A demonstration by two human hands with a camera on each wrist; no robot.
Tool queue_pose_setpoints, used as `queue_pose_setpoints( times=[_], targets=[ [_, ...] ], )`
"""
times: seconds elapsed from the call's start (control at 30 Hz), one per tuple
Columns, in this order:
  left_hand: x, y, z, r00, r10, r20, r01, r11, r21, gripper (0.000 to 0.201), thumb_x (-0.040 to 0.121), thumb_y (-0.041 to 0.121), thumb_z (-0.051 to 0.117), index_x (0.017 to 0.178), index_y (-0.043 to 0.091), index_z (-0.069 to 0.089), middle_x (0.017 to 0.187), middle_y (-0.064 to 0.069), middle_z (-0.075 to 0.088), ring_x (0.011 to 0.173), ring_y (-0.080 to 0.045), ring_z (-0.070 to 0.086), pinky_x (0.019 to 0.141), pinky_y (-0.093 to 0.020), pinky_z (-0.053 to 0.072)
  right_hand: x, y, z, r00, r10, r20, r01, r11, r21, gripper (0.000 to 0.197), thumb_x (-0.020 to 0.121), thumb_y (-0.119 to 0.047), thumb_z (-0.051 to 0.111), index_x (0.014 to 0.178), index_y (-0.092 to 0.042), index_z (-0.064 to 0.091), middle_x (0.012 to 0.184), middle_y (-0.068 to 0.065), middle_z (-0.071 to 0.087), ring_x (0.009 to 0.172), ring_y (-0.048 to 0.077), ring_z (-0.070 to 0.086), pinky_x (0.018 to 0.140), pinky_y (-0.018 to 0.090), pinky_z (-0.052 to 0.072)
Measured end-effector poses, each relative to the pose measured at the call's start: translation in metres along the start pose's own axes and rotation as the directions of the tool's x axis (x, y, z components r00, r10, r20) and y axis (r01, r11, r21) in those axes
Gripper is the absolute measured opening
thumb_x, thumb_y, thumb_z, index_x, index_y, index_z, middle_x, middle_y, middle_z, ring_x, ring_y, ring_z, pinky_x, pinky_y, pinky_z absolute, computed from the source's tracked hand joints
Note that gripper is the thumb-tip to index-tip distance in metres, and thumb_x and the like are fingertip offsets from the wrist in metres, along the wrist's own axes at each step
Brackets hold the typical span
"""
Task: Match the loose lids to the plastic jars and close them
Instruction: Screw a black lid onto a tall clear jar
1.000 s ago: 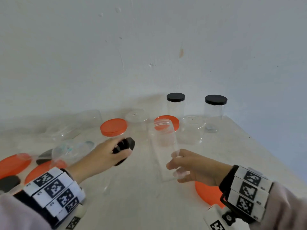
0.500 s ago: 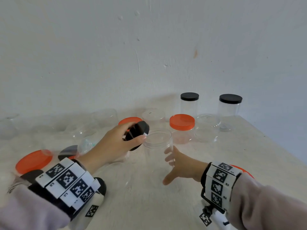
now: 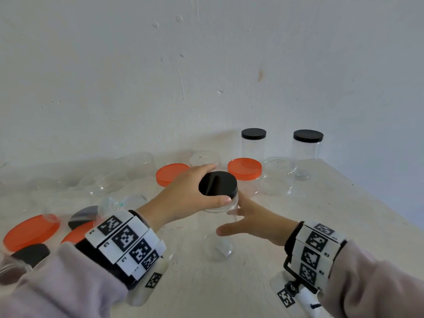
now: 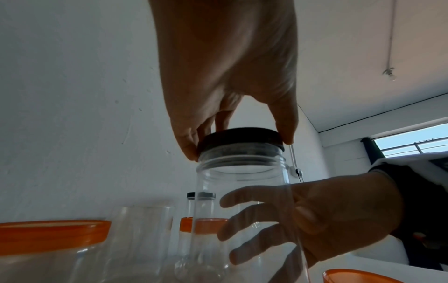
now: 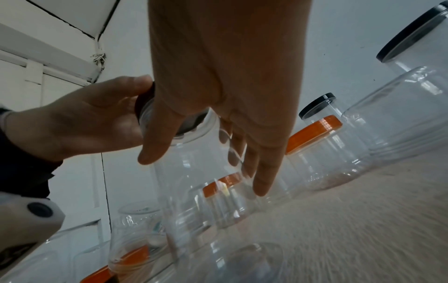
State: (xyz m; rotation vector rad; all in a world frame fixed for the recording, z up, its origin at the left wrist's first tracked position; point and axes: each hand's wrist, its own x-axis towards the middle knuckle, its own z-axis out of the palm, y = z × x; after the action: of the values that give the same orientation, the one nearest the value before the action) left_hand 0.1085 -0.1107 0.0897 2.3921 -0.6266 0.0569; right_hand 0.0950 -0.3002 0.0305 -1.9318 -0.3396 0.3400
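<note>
Cluttered tabletop [image 3: 298, 226]. Left hand [image 3: 181, 198] pinches black lid [image 3: 218, 185] onto clear jar [image 3: 218, 226]; right hand [image 3: 254, 222] loosely braces it, fingers spread. Tilted lid could cross-thread.

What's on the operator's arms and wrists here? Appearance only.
Both hands are bare: left hand, right hand. Each wrist carries a band of white blocks printed with black square fiducial markers, over a black strap: left wristband, right wristband. White camera housings with more markers hang beneath. Sleeves are pale pinkish-grey fabric.
</note>
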Motion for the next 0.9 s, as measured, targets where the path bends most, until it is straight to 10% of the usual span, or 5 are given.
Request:
queue_pose_setpoints(
  times=[0.3,0.6,0.73,0.9],
  targets=[
    [-0.002,-0.004,0.006,0.999,-0.014,0.033,0.015,0.999,-0.030,0.097,0.066,0.063,0.074,0.147,0.035,0.028,0.144,0.017,0.042,0.119,0.001,0.041,0.087,-0.012,0.035,0.002,0.002,-0.002,1.000,0.023,0.016,-0.023,1.000,-0.019,0.092,0.071,-0.032,0.084,0.134,-0.051,0.021,0.141,-0.020,0.034,0.127,0.011,0.040,0.095,0.027,0.039],
    [-0.020,-0.024,0.014,0.995,-0.066,0.080,0.086,0.956,-0.282,0.121,0.056,0.057,0.079,0.152,0.037,0.008,0.152,0.019,0.026,0.136,-0.001,0.032,0.106,-0.017,0.030,-0.005,-0.025,-0.029,0.999,0.002,0.044,0.001,0.997,-0.080,0.109,0.064,-0.030,0.087,0.148,-0.037,0.018,0.147,-0.015,0.035,0.137,0.011,0.033,0.113,0.041,0.033],
    [-0.022,-0.032,0.022,0.990,-0.105,0.094,0.133,0.909,-0.394,0.123,0.058,0.049,0.081,0.151,0.036,0.001,0.140,0.028,0.032,0.133,0.001,0.032,0.091,-0.002,0.035,-0.003,-0.054,-0.041,0.999,-0.030,0.022,0.033,0.979,-0.202,0.106,0.062,-0.041,0.085,0.146,-0.041,0.020,0.148,-0.018,0.031,0.137,0.008,0.032,0.109,0.033,0.034],
    [-0.021,-0.038,0.035,0.989,-0.105,0.105,0.140,0.888,-0.438,0.095,0.070,0.033,0.084,0.144,0.038,0.026,0.139,0.023,0.043,0.130,0.002,0.039,0.107,-0.025,0.035,0.011,-0.082,-0.039,0.993,-0.002,0.121,0.060,0.877,-0.477,0.085,0.073,-0.044,0.080,0.143,-0.041,0.031,0.147,-0.020,0.033,0.135,0.004,0.030,0.110,0.032,0.032]
  ],
)
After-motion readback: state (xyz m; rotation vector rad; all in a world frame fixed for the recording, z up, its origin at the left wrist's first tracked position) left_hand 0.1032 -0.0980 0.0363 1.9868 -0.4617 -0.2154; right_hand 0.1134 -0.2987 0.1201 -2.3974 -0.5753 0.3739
